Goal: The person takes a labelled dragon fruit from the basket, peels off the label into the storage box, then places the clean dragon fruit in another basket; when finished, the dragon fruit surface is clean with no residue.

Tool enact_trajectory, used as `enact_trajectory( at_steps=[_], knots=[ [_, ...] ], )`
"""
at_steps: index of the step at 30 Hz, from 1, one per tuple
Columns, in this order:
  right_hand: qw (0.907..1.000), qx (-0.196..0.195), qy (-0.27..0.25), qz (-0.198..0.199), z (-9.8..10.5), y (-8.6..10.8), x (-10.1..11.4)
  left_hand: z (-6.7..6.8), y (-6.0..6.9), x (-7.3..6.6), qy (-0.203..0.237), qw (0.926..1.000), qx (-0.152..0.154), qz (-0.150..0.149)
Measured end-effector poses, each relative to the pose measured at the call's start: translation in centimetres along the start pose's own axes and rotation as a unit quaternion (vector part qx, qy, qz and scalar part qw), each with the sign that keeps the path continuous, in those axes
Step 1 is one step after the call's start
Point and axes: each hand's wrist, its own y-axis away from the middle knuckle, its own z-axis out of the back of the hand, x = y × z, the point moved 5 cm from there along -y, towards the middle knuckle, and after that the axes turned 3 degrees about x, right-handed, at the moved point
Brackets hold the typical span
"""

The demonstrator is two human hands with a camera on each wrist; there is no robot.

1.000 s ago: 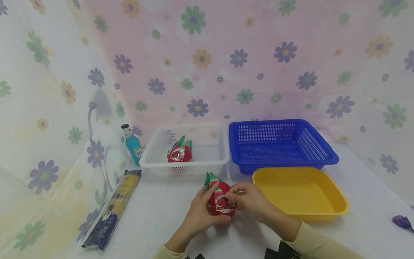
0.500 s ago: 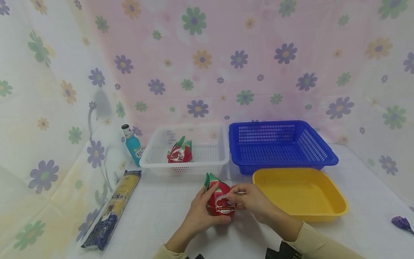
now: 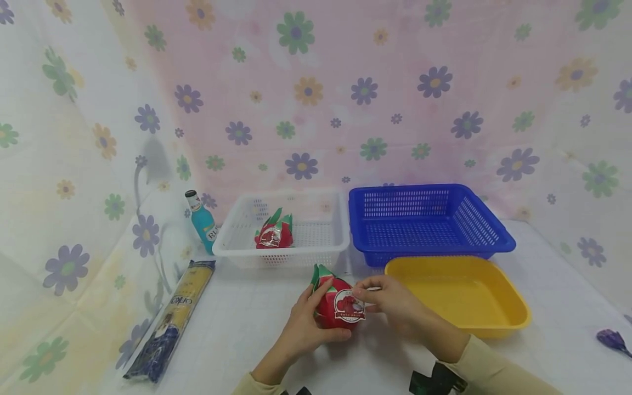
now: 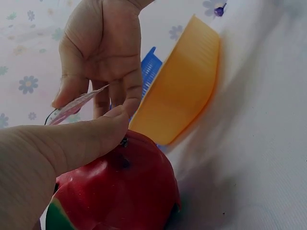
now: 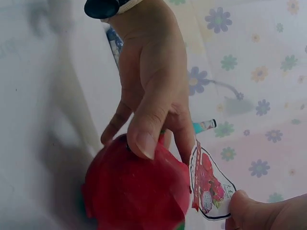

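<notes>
A red dragon fruit with green leaf tips (image 3: 327,315) is held on the table by my left hand (image 3: 303,326), its thumb along the near side and fingers over the top. My right hand (image 3: 397,304) pinches the right edge of a round printed sticker (image 3: 349,307) between thumb and fingers. In the right wrist view, the sticker (image 5: 208,187) stands away from the fruit's skin, its left edge against the fruit. Whether that edge still sticks there I cannot tell. The left wrist view shows the sticker (image 4: 76,106) nearly edge-on above the fruit (image 4: 124,191).
Behind my hands stands a white basket (image 3: 281,258) with another labelled dragon fruit (image 3: 274,233). A blue basket (image 3: 434,252) and a yellow tray (image 3: 459,332) are on the right. Leftward are a turquoise bottle (image 3: 202,222) and a pasta packet (image 3: 173,321). A purple flower (image 3: 612,340) lies far right.
My right hand has moved slightly right, and the sticker has come away from the fruit's surface with it. The left hand and the fruit have hardly moved.
</notes>
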Motion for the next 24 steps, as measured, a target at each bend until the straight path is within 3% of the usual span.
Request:
enact_trajectory(
  at_steps=[8, 17, 24],
  knots=[
    [0.9978, -0.012, 0.057, 0.033, 4.2, -0.1, 0.6, -0.1, 0.0, 0.2, -0.003, 0.9997, 0.004, 0.023],
    [0.9958, 0.012, 0.089, -0.02, 10.3, -1.0, -0.4, -0.1, 0.0, 0.3, 0.004, 0.999, 0.018, 0.042],
    [0.9892, 0.024, 0.135, -0.053, 13.6, -1.6, -1.3, 0.0, -0.1, 0.4, 0.007, 0.999, 0.022, 0.039]
  ],
)
